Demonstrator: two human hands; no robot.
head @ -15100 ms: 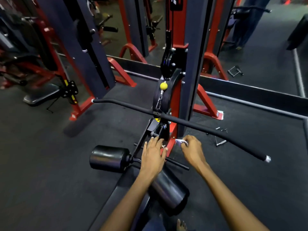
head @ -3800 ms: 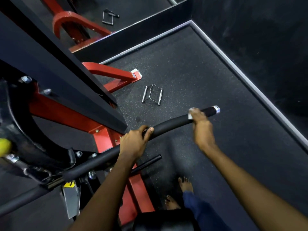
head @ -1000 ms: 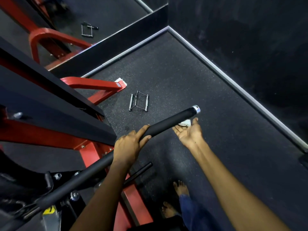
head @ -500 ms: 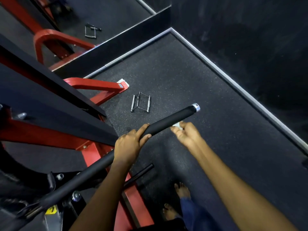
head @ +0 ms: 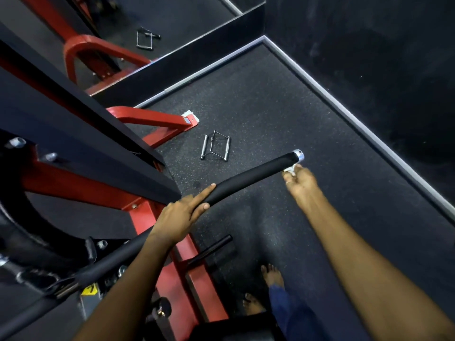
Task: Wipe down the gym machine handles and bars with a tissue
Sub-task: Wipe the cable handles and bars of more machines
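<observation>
Black bar (head: 248, 174): left hand (head: 179, 219) grips mid-length; right hand (head: 301, 182) pinches tissue (head: 290, 169) under its free end.

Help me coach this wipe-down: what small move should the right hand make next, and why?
Probably wrap the tissue over the bar's metal end cap and twist. The right hand pinches it just under the bar tip, the cap looks uncovered, and the left hand steadies the bar.
</observation>
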